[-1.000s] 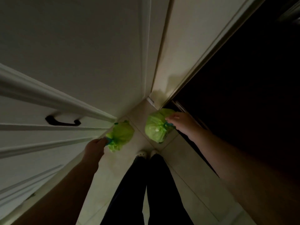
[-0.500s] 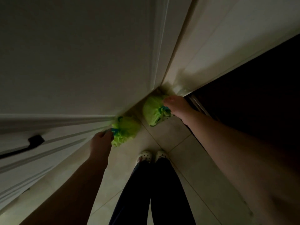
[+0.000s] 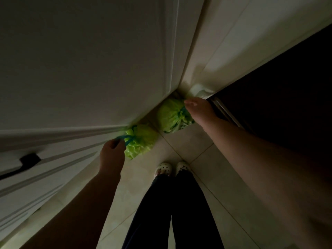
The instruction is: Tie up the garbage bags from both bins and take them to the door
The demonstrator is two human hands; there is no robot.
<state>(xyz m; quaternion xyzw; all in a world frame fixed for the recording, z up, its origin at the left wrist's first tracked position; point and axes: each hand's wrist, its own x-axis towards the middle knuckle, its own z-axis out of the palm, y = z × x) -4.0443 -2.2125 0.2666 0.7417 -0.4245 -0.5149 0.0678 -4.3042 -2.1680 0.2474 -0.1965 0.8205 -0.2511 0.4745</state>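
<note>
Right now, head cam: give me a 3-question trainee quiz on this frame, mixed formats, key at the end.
1. True or false: each hand grips its own green bag.
2. Multiple choice: the bag at the right hand lies (A) between the person's shoes, (B) in the floor corner by the door frame, (C) on a shelf.
3. Fill in: the left hand pulls on the left bag's ___ drawstring.

Key
1. True: the left hand holds the left bag, and the right hand holds the right bag.
2. B: the corner by the door frame, ahead of the shoes.
3. Blue: the drawstring.
</note>
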